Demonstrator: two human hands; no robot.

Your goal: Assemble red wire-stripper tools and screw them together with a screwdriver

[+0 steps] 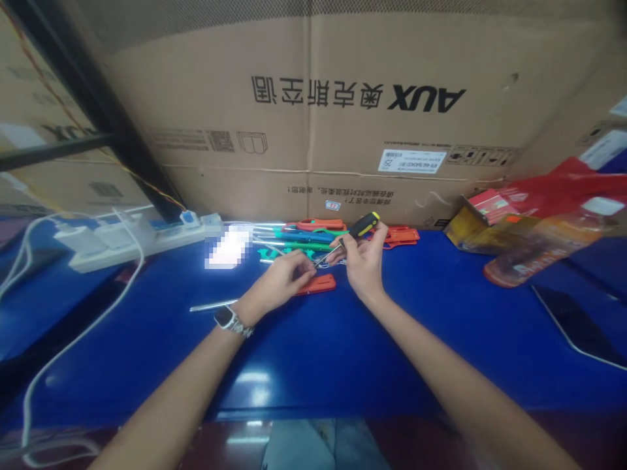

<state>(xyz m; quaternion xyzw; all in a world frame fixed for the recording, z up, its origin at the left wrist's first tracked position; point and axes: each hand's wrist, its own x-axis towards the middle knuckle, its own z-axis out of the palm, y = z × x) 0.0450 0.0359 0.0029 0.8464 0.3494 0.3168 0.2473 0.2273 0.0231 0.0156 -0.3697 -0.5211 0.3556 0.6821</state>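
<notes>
My right hand [365, 264] is closed on a screwdriver [365, 226] with a black and yellow handle; its shaft slants down to the left. Close to the shaft's tip, the fingers of my left hand [288, 274] are pinched together, and what they hold is too small to make out. Below them on the table lies an orange-handled tool [321, 284] with a thin metal tube [213, 305], looking like a long-necked lighter. Similar pieces with orange handles [321, 224] and green handles [306, 247] are heaped just behind my hands. Small green parts [268, 253] lie in front of the heap.
A large cardboard box [318, 143] stands upright behind the blue table [313, 365]. At left are a white power strip [132, 245] and cables. A pixelated bright patch [228, 248] covers something beside it. A drink bottle [551, 248] and a phone [573, 320] are at right.
</notes>
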